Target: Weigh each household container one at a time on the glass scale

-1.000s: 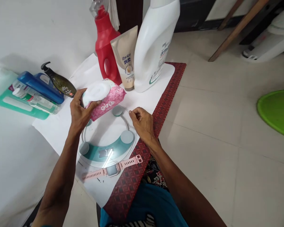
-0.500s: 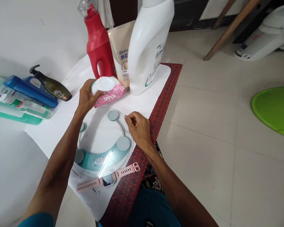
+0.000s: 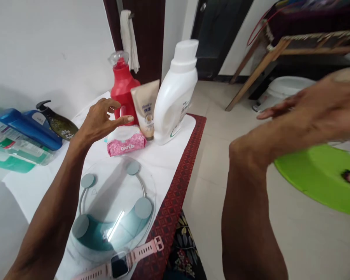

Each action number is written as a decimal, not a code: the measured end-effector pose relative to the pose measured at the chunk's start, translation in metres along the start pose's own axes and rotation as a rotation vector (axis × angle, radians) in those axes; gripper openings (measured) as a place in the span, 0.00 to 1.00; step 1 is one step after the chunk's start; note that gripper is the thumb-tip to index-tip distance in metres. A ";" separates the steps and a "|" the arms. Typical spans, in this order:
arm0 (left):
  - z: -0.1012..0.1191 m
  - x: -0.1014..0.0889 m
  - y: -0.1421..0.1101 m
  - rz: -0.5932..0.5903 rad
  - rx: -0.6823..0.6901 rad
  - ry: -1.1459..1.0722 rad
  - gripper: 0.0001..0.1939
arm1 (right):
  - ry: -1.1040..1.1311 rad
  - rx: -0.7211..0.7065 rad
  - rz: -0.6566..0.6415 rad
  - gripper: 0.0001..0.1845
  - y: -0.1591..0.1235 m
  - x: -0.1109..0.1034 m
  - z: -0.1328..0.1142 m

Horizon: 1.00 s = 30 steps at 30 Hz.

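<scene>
My left hand is empty, thumb and fingers apart, over the back of a pink-and-white soft pack. The pack lies on the white cloth in front of a red bottle and a beige Rejoice tube. My right hand is raised at the far right, blurred and partly cut off by the frame, its thumb apart from the rest. Below it is a green round surface. A round glass scale sits nearer me, with a pink-strapped smartwatch at its front edge.
A large white detergent bottle stands beside the tube. On the left, a dark pump bottle, a blue bottle and green bottles lean by the wall. A red patterned mat edges the table. A white bucket is on the floor.
My left hand has let go of the pink pack, which now rests flat on the cloth. My right hand has swung from beside the scale to the far right. The view has shifted too.
</scene>
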<state>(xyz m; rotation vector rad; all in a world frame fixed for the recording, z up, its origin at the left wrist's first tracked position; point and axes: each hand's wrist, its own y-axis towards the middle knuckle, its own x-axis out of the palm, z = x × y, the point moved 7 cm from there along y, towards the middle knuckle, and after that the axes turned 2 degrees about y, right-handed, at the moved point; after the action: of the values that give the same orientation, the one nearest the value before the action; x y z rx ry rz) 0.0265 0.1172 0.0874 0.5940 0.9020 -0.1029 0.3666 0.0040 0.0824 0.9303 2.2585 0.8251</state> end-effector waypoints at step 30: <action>0.034 0.047 0.052 0.116 -0.087 -0.048 0.15 | 0.001 -0.368 -0.803 0.24 -0.142 0.169 -0.040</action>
<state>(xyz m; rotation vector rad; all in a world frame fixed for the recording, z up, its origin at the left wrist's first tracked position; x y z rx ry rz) 0.0972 0.1504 0.0902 0.5590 0.8198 0.0263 0.1788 0.0377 -0.0354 -0.1572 2.0960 0.7972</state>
